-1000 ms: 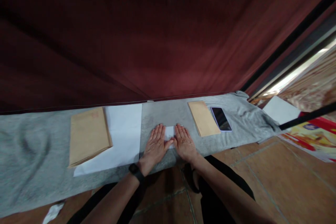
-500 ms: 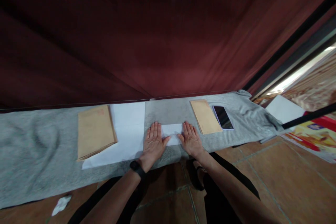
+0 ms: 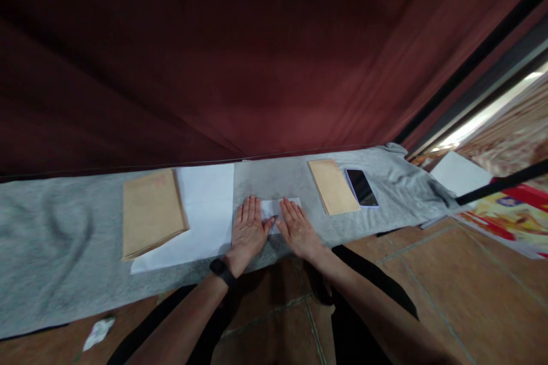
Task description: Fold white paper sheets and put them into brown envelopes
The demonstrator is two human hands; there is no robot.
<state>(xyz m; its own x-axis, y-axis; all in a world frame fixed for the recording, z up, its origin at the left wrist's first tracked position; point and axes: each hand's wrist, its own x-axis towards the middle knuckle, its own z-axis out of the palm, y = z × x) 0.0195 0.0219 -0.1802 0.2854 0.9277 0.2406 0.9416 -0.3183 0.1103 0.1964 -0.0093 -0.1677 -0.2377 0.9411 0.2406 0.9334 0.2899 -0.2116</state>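
Fingers (image 3: 248, 211) flat, pressing sm. white rect. paper (image 3: 269, 208)

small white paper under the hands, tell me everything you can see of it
The small white paper is a plain, thin rectangle lying flat on the grey cloth. The left hand lies flat on its left end and the right hand covers its right part, palms down, so only a middle strip and the far right corner show. No print is visible.

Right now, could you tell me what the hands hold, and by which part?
Nothing is gripped: the left hand and right hand lie flat on the small white paper.
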